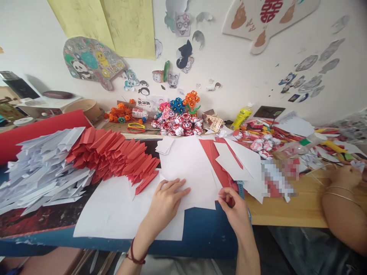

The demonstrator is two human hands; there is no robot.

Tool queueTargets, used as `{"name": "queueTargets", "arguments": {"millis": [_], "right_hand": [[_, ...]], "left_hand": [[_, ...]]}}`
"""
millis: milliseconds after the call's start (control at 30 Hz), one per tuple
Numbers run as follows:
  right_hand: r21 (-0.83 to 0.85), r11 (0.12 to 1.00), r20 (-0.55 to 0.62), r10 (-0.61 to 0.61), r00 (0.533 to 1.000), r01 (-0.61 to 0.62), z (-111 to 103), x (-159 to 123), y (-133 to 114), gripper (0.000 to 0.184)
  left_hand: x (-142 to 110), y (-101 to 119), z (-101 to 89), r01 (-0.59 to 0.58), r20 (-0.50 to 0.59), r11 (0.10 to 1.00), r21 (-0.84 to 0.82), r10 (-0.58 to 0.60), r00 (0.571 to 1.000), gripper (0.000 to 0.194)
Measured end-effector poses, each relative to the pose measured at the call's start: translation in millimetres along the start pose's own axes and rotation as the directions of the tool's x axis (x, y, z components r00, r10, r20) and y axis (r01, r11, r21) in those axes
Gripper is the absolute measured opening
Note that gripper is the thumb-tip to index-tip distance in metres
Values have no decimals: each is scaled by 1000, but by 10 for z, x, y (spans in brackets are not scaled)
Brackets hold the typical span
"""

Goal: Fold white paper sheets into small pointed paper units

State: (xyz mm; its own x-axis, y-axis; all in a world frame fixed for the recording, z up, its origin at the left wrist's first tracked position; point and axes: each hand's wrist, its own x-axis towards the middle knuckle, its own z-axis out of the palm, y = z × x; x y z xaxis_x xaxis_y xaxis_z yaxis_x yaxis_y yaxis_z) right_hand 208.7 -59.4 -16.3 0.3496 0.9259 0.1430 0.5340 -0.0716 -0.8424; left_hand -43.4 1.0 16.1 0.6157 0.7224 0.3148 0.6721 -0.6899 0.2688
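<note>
A white paper sheet lies in front of me, overlapping a second white sheet at the lower left. My left hand rests on the upper sheet with its fingers spread. At that sheet's right edge, the thumb and fingers of my right hand are pinched together on the paper. Left of my hands is a row of folded red paper pieces, beside a heap of folded white paper pieces. Small white paper pieces lie at the top left of the upper sheet.
Red and white paper flowers stand at the back near yellow-handled scissors. Loose white cut sheets and red paper lie to the right. Another person's arm reaches over the wooden table.
</note>
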Motion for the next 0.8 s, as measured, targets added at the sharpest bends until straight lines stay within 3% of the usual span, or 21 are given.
{"name": "queueTargets", "arguments": {"millis": [133,233,300,467,533,800], "right_hand": [[7,999,-5,-53,999,53,-33,-26,4,11],[-97,977,-129,-199,971,188,-11,-84,-91,16],[-181,932,-130,-338,932,313,40,-128,-194,19],[-228,792,210,-527,823,566,215,-148,-405,29],[-234,755,265,-557,787,612,263,-109,-444,31],[-232,577,73,-792,606,783,302,18,-571,31]], "left_hand": [[12,71,-10,-32,-22,995,99,34,999,31],[24,114,14,-80,-42,973,218,91,995,34],[29,131,31,-155,-50,943,296,178,983,31],[33,145,54,-361,-72,822,439,433,899,18],[38,145,46,-387,-98,800,459,479,873,18],[83,205,-112,-354,-181,827,436,466,866,16]]}}
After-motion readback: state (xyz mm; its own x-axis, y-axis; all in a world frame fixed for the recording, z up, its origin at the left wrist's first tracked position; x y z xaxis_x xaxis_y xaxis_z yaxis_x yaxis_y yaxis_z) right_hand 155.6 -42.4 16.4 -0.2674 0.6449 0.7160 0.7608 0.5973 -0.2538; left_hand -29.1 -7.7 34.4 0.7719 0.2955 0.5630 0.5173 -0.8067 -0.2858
